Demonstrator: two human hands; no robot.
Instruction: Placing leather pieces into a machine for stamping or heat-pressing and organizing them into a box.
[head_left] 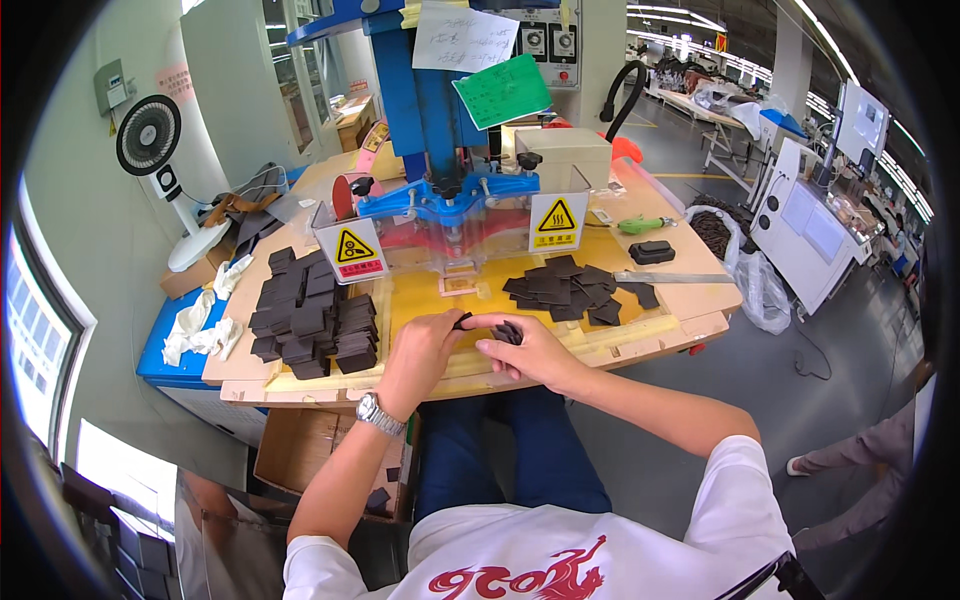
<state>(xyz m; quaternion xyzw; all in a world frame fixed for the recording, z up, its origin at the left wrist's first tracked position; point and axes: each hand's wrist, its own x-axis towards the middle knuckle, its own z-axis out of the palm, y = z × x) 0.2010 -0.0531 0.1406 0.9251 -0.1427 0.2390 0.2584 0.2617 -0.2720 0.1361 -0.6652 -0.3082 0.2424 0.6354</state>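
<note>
Both my hands meet over the front of the worktable, before a blue press (pixel 447 195) with clear guards. Between the fingertips of my left hand (pixel 425 350) a small dark piece is pinched. My right hand (pixel 535 352) is curled round a few small black pieces (pixel 508 332), and its index finger reaches toward the left fingertips. To the left stand stacks of dark rectangular pieces (pixel 305 310). On the right lies a loose heap of similar flat dark pieces (pixel 562 288). What the pieces are made of I cannot tell.
A metal ruler-like strip (pixel 672 277), a black case (pixel 653 252) and a green-handled tool (pixel 645 225) lie at the right. White gloves (pixel 200 330) rest on a blue surface at left, near a fan (pixel 150 136). Below the table stands a cardboard box (pixel 300 450).
</note>
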